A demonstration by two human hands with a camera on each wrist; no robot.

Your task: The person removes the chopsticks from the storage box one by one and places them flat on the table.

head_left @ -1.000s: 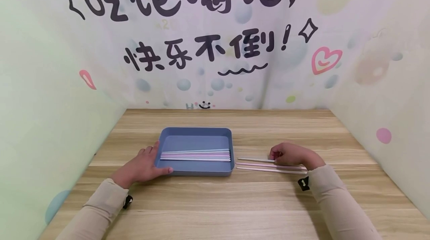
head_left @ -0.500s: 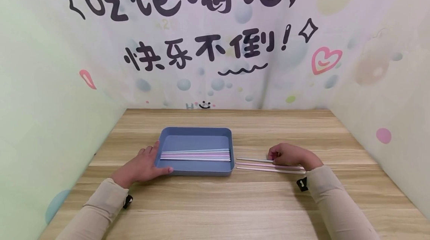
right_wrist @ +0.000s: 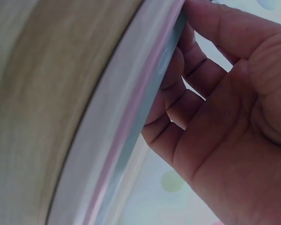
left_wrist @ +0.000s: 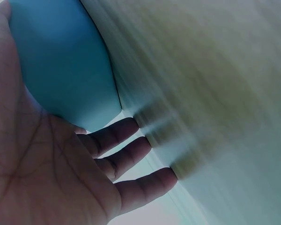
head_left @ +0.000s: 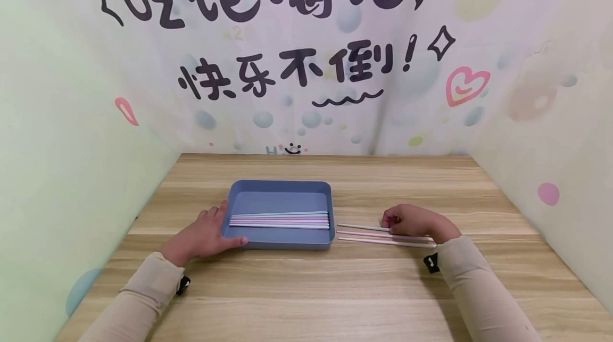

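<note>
A shallow blue tray [head_left: 282, 186] lies on the table, with several pale green, pink and white chopsticks [head_left: 279, 220] side by side in it. My left hand [head_left: 203, 235] rests against the tray's left end, thumb over the front rim. In the left wrist view its other fingers [left_wrist: 131, 145] reach fairly straight to the tabletop. Right of the tray, my right hand [head_left: 413, 220] pinches a pale green chopstick [head_left: 361, 226] with curled fingers. Just in front lie a pink chopstick [head_left: 364, 235] and a white chopstick [head_left: 378, 242], their right parts partly under the hand.
The wooden table [head_left: 306, 294] extends in front of and behind the tray. A printed cloth wall [head_left: 306, 134] rises at its back edge, with pale walls at both sides. The loose chopsticks' left ends lie close to the tray's right wall.
My right hand has shifted slightly left with the pale green chopstick, then stayed nearly still. The left hand keeps its place on the tray.
</note>
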